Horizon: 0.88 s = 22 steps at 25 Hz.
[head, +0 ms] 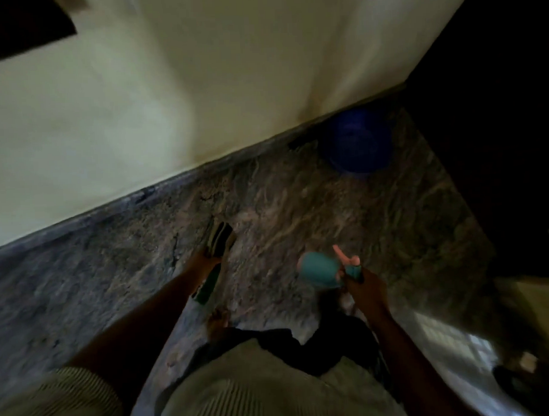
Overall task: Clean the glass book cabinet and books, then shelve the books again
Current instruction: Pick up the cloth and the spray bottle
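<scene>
— What is in your right hand (367,285)?
— A teal spray bottle (319,270), my fingers curled round its neck, near and right above the marble floor (298,207).
— And the left hand (211,256)?
— Its fingers grip a dark striped thing (221,240), too blurred to name. A blue bucket (358,142) stands far off against the wall (200,86).

the head-worn camera is looking steeply down past the person's ribbed shirt (257,389), nearest the lens, onto the marbled floor (298,200); it is tilting, so the cream wall (169,87) beyond that floor is slanting.
</scene>
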{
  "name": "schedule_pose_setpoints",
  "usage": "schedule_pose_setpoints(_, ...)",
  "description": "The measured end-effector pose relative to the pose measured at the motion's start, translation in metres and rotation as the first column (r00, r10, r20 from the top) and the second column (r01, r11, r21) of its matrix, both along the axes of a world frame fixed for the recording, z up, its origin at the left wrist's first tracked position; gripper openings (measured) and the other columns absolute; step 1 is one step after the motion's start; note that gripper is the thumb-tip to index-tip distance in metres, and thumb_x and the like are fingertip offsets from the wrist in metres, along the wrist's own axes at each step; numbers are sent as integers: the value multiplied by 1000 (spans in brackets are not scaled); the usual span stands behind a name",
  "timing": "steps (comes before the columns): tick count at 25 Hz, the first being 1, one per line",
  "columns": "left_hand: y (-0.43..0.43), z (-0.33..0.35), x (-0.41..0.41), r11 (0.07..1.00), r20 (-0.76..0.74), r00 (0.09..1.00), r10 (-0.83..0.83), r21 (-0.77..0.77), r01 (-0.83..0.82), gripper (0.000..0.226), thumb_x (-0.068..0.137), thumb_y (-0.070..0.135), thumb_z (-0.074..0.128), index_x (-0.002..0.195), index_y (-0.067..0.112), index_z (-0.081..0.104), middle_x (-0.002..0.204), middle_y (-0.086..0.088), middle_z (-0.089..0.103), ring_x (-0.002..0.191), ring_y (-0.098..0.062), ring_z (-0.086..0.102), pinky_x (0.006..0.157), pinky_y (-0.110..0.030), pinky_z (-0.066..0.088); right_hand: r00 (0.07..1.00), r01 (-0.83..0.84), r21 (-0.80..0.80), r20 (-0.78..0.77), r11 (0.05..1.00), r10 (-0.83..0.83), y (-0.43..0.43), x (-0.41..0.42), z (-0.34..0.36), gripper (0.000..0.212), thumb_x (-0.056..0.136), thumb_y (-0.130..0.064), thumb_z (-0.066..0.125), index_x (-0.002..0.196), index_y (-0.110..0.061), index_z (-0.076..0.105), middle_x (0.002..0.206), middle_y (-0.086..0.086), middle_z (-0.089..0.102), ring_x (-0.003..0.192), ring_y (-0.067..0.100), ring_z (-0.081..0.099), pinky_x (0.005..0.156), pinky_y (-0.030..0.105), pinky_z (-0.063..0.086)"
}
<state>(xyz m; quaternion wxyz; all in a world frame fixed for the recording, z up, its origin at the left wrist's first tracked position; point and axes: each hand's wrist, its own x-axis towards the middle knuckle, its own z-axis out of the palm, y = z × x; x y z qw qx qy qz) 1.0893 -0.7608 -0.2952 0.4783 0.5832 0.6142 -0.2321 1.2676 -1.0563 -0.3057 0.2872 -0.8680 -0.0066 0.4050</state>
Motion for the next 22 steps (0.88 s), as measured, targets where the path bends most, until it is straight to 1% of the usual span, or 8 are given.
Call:
schedule_pose_setpoints(3,-50,20,72,989,46,993,112,87,-116,39,91,14,57,125,-5,50,123,-23,55,111,-37,54,86,-39,43,997,-65,32,39,997,64,-39,97,15,73,64,-65,68,121,-19,62,114,6,64,108,28,60,89,45,50)
schedule_pose_setpoints(6,-102,41,152,942,175,930,323,39,-334,40,92,12,57,129,-3,49,124,-24,55,111,-37,55,80,-36,40,995,-68,81,80,994,62,-48,198,58,43,84,-23,66,124,-11,60,123,9,60,113,25,56,88,32,48)
schedule_pose_setpoints(10,-138,21,237,898,199,878,436,-29,-439,33,92,10,57,123,-3,53,120,-25,56,101,-35,57,78,-35,39,996,-88,116,19,989,86,-40,319,57,33,89,-1,56,122,3,55,120,5,55,102,17,52,63,8,49)
schedule_pose_setpoints(13,-150,-6,303,850,197,828,525,-61,-524,26,93,8,54,117,-2,55,117,-26,56,100,-37,57,76,-34,37,979,-200,89,-7,976,201,-8,409,33,37,87,-7,60,124,-3,56,123,15,59,96,24,58,70,20,48)
schedule_pose_setpoints(15,-154,-22,348,818,171,801,574,-83,-569,38,94,10,53,128,-5,47,124,-28,54,111,-39,53,79,-36,38,961,-273,79,-23,959,275,21,459,14,43,89,-3,56,131,-10,50,120,11,56,100,30,57,59,11,43)
schedule_pose_setpoints(17,-158,-35,392,798,168,781,602,-84,-597,41,94,12,53,131,-4,45,126,-26,54,112,-37,53,79,-35,39,974,-217,24,-56,976,218,48,498,-12,46,88,2,55,132,-3,47,112,17,58,84,29,58,43,9,41)
schedule_pose_setpoints(19,-160,-55,433,764,166,749,642,-59,-642,40,94,14,54,130,-1,47,123,-22,56,107,-33,55,79,-34,40,987,-134,-41,-92,990,130,80,532,-57,42,86,1,55,127,6,48,94,23,60,69,24,56,49,17,47)
schedule_pose_setpoints(22,-169,-96,482,649,162,634,756,-62,-758,36,94,14,54,127,0,49,113,-15,57,94,-24,53,77,-32,40,963,-205,-87,-197,975,185,128,568,-134,46,89,-8,52,133,2,41,117,24,56,67,22,51,48,18,48)
